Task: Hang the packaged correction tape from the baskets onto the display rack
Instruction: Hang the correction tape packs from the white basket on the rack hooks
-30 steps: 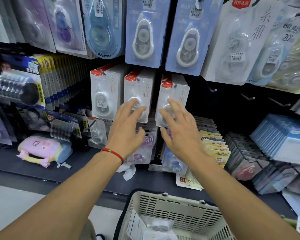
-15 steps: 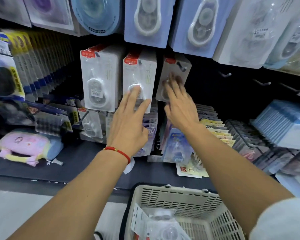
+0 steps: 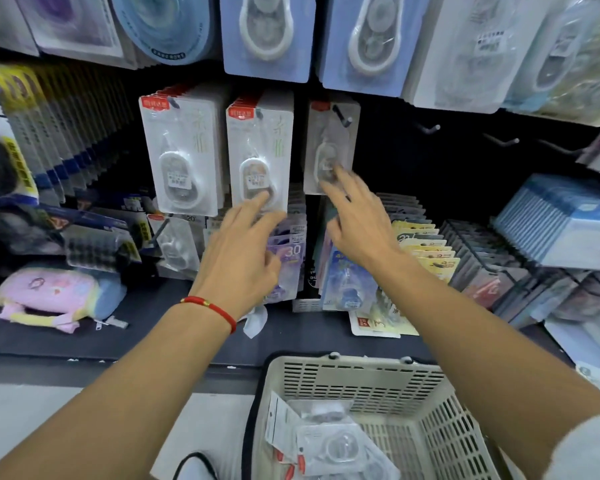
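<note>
Both hands [image 3: 243, 251] [image 3: 357, 220] touch hanging correction tape packs [image 3: 257, 150].

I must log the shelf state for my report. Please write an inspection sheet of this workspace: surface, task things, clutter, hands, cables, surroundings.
Surface: dark shelf ledge under the display rack; bare hooks to the right.
Job's things: white correction tape packs hang in three rows; the right-row pack sits far back on its hook. More packs lie in the beige basket.
Clutter: pink pouch and a loose card on the ledge.
Hands: left hand touches the middle-row pack; right hand fingertips on the right-row pack.
Cables: nothing seen.
Surroundings: blue packs above, boxed stock right.
</note>
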The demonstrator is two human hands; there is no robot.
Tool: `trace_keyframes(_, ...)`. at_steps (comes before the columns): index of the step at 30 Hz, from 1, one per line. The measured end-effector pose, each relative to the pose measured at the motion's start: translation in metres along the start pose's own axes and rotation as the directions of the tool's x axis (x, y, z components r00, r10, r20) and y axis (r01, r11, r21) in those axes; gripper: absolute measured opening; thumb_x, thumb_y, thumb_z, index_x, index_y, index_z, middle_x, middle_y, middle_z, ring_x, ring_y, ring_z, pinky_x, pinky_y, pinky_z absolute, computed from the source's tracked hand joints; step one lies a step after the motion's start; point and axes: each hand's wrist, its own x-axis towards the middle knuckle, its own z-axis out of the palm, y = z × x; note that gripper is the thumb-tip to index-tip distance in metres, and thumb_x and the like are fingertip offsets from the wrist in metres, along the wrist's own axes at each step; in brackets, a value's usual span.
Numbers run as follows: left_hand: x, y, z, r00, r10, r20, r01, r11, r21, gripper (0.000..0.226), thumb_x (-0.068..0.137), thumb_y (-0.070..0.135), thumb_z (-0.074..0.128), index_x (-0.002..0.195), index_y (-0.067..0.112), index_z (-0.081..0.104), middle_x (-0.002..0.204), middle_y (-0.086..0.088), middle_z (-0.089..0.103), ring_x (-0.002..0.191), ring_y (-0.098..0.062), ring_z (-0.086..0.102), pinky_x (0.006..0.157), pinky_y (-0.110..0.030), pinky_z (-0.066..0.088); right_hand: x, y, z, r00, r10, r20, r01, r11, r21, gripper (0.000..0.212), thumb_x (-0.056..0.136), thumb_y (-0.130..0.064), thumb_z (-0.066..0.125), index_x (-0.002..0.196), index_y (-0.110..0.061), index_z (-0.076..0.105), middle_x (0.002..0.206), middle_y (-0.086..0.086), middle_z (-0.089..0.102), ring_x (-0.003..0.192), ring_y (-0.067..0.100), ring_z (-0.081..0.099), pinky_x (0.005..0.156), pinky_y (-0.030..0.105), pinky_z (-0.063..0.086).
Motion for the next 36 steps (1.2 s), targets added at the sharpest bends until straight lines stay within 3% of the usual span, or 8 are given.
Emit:
trace_keyframes(6, -0.075, 0.003, 0.032, 0.972, 0.100, 0.212, -0.112, 0.993, 0.045, 0.044, 0.082, 0.002, 0.070, 0.125, 0.012, 0.072, 0.133, -0.009, 0.066, 0.125, -0.035, 0.059, 0.106, -0.046, 0.050, -0.109, 0.019, 0.022, 0.999, -0.029, 0.040, 0.017, 0.964, 0.264, 0.030, 0.095, -0.003, 0.062, 0.123, -0.007, 0.071, 0.121, 0.010, 0.072, 0.106, 0.033, 0.069, 0.083, 0.041, 0.054)
trace_keyframes(9, -0.124, 0.001, 0.068, 0.924, -0.026, 0.381, 0.006, 0.999, 0.053, 0.050, 0.088, 0.007, 0.063, 0.136, 0.018, 0.066, 0.144, -0.003, 0.058, 0.137, -0.027, 0.050, 0.112, -0.040, 0.044, -0.152, 0.035, 0.044, 0.958, -0.034, 0.285, -0.044, 0.964, 0.261, 0.021, 0.097, -0.014, 0.060, 0.112, -0.019, 0.073, 0.104, 0.001, 0.076, 0.093, 0.029, 0.070, 0.072, 0.036, 0.049)
trace_keyframes(13, -0.183, -0.002, 0.121, 0.779, -0.205, 0.593, 0.126, 0.977, 0.172, 0.065, 0.093, 0.014, 0.065, 0.155, 0.024, 0.047, 0.173, -0.007, 0.017, 0.160, -0.026, 0.015, 0.125, -0.040, 0.029, -0.197, 0.045, 0.093, 0.651, -0.082, 0.755, -0.111, 0.973, 0.201, 0.026, 0.100, -0.023, 0.054, 0.121, -0.023, 0.070, 0.115, 0.003, 0.074, 0.110, 0.028, 0.066, 0.088, 0.038, 0.053)
trace_keyframes(19, -0.231, 0.004, 0.163, 0.811, -0.367, 0.457, 0.320, 0.930, 0.180, 0.072, 0.093, 0.015, 0.069, 0.159, 0.024, 0.041, 0.175, -0.006, -0.012, 0.162, -0.028, -0.014, 0.131, -0.043, 0.021, -0.286, 0.027, 0.178, 0.341, -0.111, 0.933, -0.043, 0.990, 0.134, 0.060, 0.104, -0.035, 0.059, 0.159, -0.022, 0.039, 0.163, 0.010, 0.040, 0.146, 0.031, 0.044, 0.115, 0.044, 0.042)
trace_keyframes(22, -0.238, 0.005, 0.169, 0.810, -0.409, 0.420, 0.362, 0.912, 0.191, 0.075, 0.092, 0.016, 0.071, 0.160, 0.023, 0.039, 0.176, -0.004, -0.009, 0.162, -0.027, -0.013, 0.127, -0.046, 0.032, -0.315, 0.011, 0.206, 0.392, -0.119, 0.912, 0.012, 0.992, 0.124, 0.082, 0.102, -0.035, 0.064, 0.167, -0.022, 0.016, 0.176, 0.005, 0.003, 0.161, 0.029, 0.014, 0.124, 0.052, 0.029)
trace_keyframes(25, -0.238, 0.004, 0.171, 0.802, -0.424, 0.420, 0.370, 0.906, 0.207, 0.074, 0.092, 0.018, 0.072, 0.158, 0.021, 0.040, 0.176, -0.004, -0.007, 0.162, -0.027, -0.011, 0.126, -0.047, 0.034, -0.333, 0.003, 0.231, 0.439, -0.031, 0.898, -0.063, 0.996, 0.066, 0.095, 0.101, -0.028, 0.067, 0.168, -0.018, 0.001, 0.176, 0.006, 0.000, 0.163, 0.031, 0.001, 0.129, 0.054, 0.013)
trace_keyframes(30, -0.239, 0.002, 0.178, 0.801, -0.448, 0.396, 0.377, 0.893, 0.248, 0.075, 0.088, 0.021, 0.076, 0.155, 0.023, 0.042, 0.176, -0.003, -0.002, 0.163, -0.027, -0.006, 0.118, -0.047, 0.043, -0.348, 0.017, 0.253, 0.515, 0.038, 0.856, -0.101, 0.995, 0.017, 0.093, 0.088, -0.029, 0.082, 0.158, -0.011, 0.024, 0.152, 0.017, 0.035, 0.142, 0.034, 0.038, 0.119, 0.048, 0.035)
trace_keyframes(36, -0.235, 0.007, 0.179, 0.826, -0.461, 0.324, 0.402, 0.885, 0.236, 0.067, 0.087, 0.015, 0.077, 0.148, 0.017, 0.052, 0.174, -0.007, 0.017, 0.162, -0.030, 0.007, 0.129, -0.054, 0.022, -0.353, 0.038, 0.240, 0.508, 0.031, 0.861, -0.442, 0.867, 0.230, 0.106, 0.066, -0.037, 0.094, 0.150, -0.016, 0.033, 0.137, 0.004, 0.034, 0.131, 0.024, 0.041, 0.108, 0.039, 0.046)
